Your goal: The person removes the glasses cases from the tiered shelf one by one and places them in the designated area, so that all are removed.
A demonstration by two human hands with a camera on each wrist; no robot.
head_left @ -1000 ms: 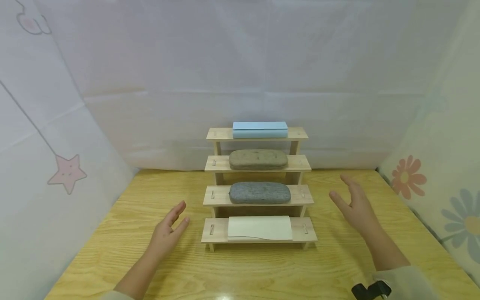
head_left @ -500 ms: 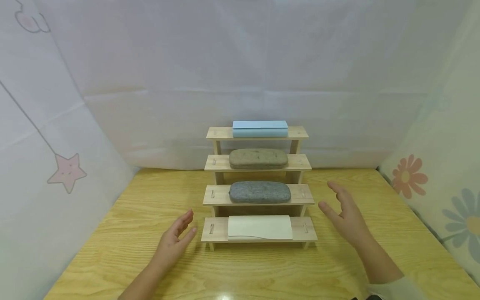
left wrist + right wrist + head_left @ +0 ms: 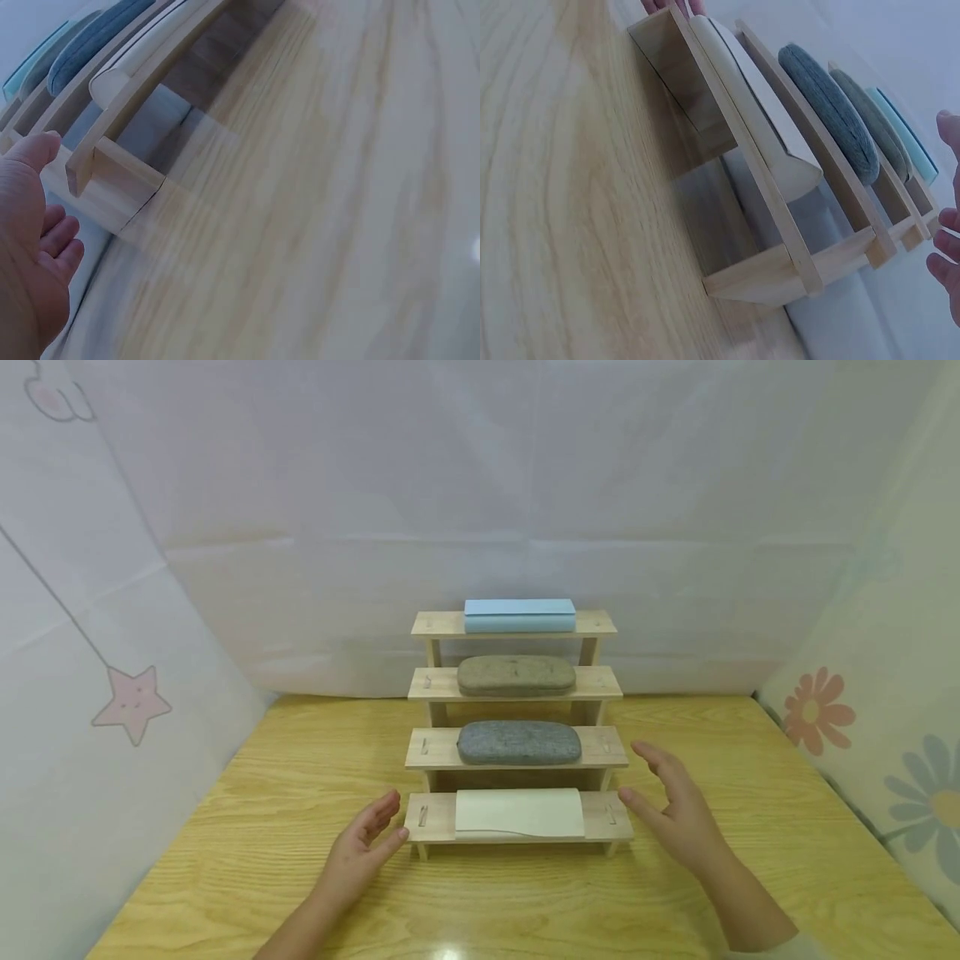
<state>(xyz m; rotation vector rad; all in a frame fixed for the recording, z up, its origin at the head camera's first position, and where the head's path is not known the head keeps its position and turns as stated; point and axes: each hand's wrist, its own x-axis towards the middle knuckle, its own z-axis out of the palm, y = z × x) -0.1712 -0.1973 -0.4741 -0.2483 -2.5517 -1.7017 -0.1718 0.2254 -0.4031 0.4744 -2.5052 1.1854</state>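
A four-tier stepped wooden display stand (image 3: 596,808) bears what look like glasses cases, one per step. On the lowest step lies a cream flap case (image 3: 519,814). Above it sit a grey-blue fabric case (image 3: 519,743), an olive-brown fabric case (image 3: 516,677) and, at the top, a light blue case (image 3: 520,617). My left hand (image 3: 352,856) is at the left end of the lowest step, thumb close to its edge; whether it touches is unclear. Beside the stand's right side, my right hand (image 3: 681,822) hovers with thumb and fingers apart. Neither hand holds anything.
The stand rests on a wood-grain tabletop (image 3: 495,902). White cloth (image 3: 337,527) hangs behind it, and patterned cloth with a pink star (image 3: 133,703) and flowers (image 3: 817,710) lines the sides.
Both hands have moved inward toward the stand, the left one rightward and the right one leftward, each slightly closer to the front. The stand and its cases have stayed in place.
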